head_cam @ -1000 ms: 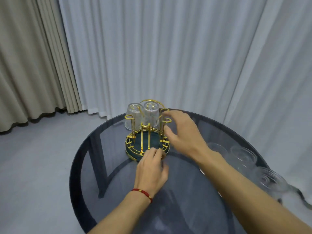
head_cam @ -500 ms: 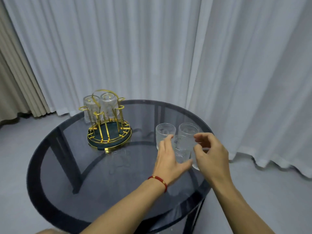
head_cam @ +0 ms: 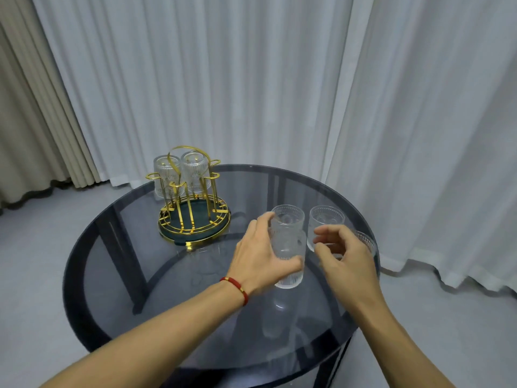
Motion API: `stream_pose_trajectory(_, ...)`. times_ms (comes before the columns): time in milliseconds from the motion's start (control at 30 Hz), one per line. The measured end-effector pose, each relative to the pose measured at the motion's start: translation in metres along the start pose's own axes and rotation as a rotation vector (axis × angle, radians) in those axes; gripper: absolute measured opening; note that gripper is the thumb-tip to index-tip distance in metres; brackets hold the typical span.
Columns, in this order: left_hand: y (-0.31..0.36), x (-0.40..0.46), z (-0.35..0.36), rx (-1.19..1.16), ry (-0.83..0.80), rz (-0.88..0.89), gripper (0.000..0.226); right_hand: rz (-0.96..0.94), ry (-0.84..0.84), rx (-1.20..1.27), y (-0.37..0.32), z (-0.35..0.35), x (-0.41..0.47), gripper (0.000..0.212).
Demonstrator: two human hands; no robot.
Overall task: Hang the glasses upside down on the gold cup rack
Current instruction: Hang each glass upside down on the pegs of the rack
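Observation:
The gold cup rack [head_cam: 193, 217] with a dark green base stands at the table's back left. Two clear ribbed glasses [head_cam: 165, 177] [head_cam: 194, 173] hang upside down on its far pegs; the near pegs are bare. My left hand [head_cam: 260, 261], with a red bracelet, is wrapped around an upright glass [head_cam: 289, 256] at the table's right. A second glass [head_cam: 288, 219] stands just behind it. My right hand [head_cam: 344, 259] hovers beside them, fingers curled and apart, holding nothing. It partly covers a third glass [head_cam: 326, 219] and a fourth [head_cam: 366, 242].
Everything rests on a round dark glass table [head_cam: 140, 275], with its dark frame showing through the top. White sheer curtains [head_cam: 251, 79] hang close behind, and beige drapes [head_cam: 33, 121] hang at the left. Grey floor surrounds the table.
Both hands left the rack and went to the glasses at the right. My left hand has closed around the front glass, and my right hand has drawn back slightly.

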State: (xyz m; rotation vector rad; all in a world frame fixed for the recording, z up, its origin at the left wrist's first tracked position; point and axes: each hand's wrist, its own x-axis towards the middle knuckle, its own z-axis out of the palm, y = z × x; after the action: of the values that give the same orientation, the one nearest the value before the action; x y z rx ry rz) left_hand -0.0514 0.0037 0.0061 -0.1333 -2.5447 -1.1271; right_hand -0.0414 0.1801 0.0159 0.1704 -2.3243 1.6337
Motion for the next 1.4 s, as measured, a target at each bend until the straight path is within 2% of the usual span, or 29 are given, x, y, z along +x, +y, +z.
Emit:
stream_pose_trajectory(100, -0.017, 0.003, -0.034, -0.13, 0.093, -0.101, 0.096, 0.059, -0.158, 0.047, 0.001, 0.023, 0.0, 0.018)
stream_pose_trajectory(200, -0.039, 0.007, -0.053, -0.409, 0.189, -0.258, 0.079, 0.193, -0.376, 0.127, -0.003, 0.057, 0.006, 0.032)
stream_pose_trajectory(267, -0.049, 0.01, -0.057, -0.601, 0.185, -0.339, 0.073, 0.353, -0.49, 0.347, -0.008, 0.081, 0.011, 0.041)
stream_pose_trajectory(367, -0.059, 0.016, -0.061, -0.697, 0.173, -0.356, 0.074, 0.458, -0.525, 0.604, -0.015, 0.1, 0.021, 0.043)
stream_pose_trajectory(467, -0.079, 0.021, -0.067, -0.795, 0.088, -0.358, 0.068, 0.359, -0.427, 0.621, -0.019, 0.109, 0.034, 0.041)
stream_pose_trajectory(533, -0.096, 0.021, -0.07, -0.609, 0.055, -0.288, 0.045, 0.204, -0.304, 0.453, -0.028, 0.109, 0.046, 0.042)
stream_pose_trajectory(600, -0.12, 0.022, -0.068, -0.217, 0.105, -0.207, 0.028, 0.064, -0.155, 0.228, -0.042, 0.105, 0.066, 0.045)
stream_pose_trajectory(700, -0.147, 0.023, -0.063, 0.249, 0.132, -0.142, 0.033, -0.036, -0.065, 0.079, -0.066, 0.099, 0.116, 0.058)
stream_pose_trajectory(800, -0.156, 0.021, -0.052, 0.462, 0.077, -0.124, 0.046, -0.069, -0.098, -0.013, -0.084, 0.111, 0.17, 0.068)
stream_pose_trajectory(1000, -0.162, 0.023, -0.046, 0.55, 0.077, -0.126, 0.046, -0.233, -0.268, -0.165, -0.101, 0.155, 0.234, 0.067)
stream_pose_trajectory(1167, -0.164, 0.025, -0.045, 0.579, 0.059, -0.139, 0.045, -0.247, -0.409, -0.27, -0.098, 0.175, 0.252, 0.076)
stream_pose_trajectory(1400, -0.162, 0.024, -0.045, 0.548, 0.079, -0.137, 0.042, -0.291, -0.525, -0.401, -0.097, 0.198, 0.258, 0.083)
